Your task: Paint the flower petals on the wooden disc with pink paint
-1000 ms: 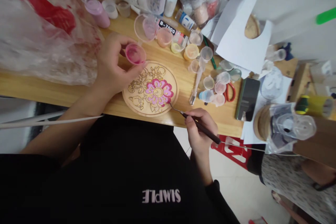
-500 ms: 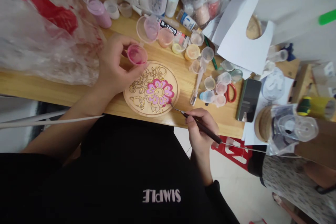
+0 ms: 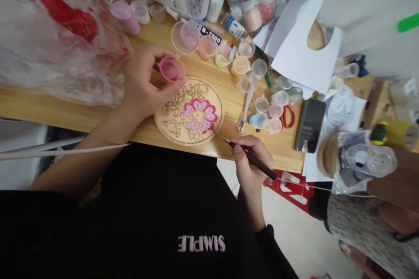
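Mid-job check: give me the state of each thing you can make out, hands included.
Left hand: closed around the pink cup
Pink cup: open, pink inside
Right hand: gripping the dark-handled tool
Dark-handled tool: tip at the flower's lower-right edge
Wooden disc: lying flat
Flower: coloured pink, gold-outlined
Orange cup: open, orange inside
Phone: screen dark
Red-handled scissors: blades hidden, cannot tell

I see a round pale wooden disc [image 3: 176,111] lying flat near the edge of the wooden bench [image 3: 229,83], gold-outlined, its big flower [image 3: 199,115] filled pink and magenta. A small translucent plastic cup [image 3: 172,69], magenta-stained inside, is held by its rim. A slim dark-handled metal tool [image 3: 258,164] slants down to one lower petal.
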A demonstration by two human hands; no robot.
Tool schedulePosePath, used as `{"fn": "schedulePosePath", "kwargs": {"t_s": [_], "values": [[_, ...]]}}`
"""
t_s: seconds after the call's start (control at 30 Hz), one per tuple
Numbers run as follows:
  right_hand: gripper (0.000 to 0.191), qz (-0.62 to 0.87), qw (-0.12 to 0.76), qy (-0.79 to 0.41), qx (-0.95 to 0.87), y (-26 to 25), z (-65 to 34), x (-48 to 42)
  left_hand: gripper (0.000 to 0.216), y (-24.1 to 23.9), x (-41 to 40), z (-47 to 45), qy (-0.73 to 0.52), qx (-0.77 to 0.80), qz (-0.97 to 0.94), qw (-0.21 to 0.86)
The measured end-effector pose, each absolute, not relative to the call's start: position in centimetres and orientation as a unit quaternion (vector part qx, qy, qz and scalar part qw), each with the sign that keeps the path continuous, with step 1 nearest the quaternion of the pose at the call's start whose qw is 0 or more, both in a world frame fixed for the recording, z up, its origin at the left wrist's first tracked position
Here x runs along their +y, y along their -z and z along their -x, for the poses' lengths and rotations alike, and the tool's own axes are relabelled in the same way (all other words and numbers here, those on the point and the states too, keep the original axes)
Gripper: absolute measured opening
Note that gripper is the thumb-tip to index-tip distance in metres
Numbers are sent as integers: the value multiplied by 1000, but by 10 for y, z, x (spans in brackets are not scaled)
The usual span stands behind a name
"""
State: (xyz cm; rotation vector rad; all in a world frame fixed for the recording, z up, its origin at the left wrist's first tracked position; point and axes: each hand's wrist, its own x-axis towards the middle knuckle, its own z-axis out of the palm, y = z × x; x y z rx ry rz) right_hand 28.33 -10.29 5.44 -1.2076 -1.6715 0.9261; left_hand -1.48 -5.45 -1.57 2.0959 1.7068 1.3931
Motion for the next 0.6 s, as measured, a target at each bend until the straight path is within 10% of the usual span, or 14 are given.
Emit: {"fn": "schedulePosePath", "kwargs": {"t_s": [0.6], "values": [[13, 497, 407, -342, -686, -58, -281, -105, 64, 14, -55, 13, -463, 553, -692, 39]]}}
